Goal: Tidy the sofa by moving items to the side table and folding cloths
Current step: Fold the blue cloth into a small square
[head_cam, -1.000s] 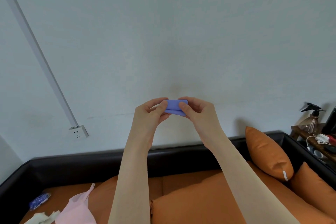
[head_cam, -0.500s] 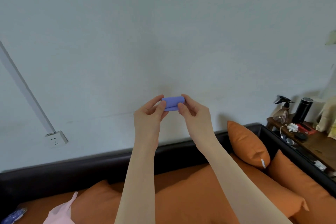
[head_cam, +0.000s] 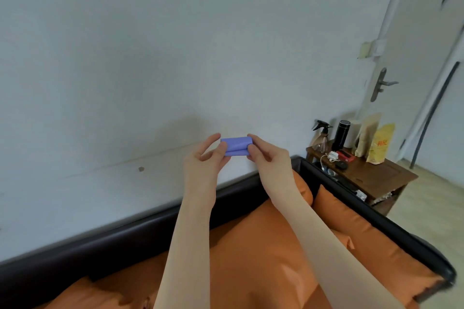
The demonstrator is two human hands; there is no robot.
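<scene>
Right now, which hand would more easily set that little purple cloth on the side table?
Probably the right hand. It already pinches the cloth at its right end, and the side table stands off to the right, beyond the sofa arm. The left hand would have to cross over.

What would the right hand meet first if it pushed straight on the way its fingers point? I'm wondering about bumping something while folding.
Likely the folded purple cloth it already pinches, then the left hand gripping the other end; the right hand points leftward, though depth is unclear.
</scene>
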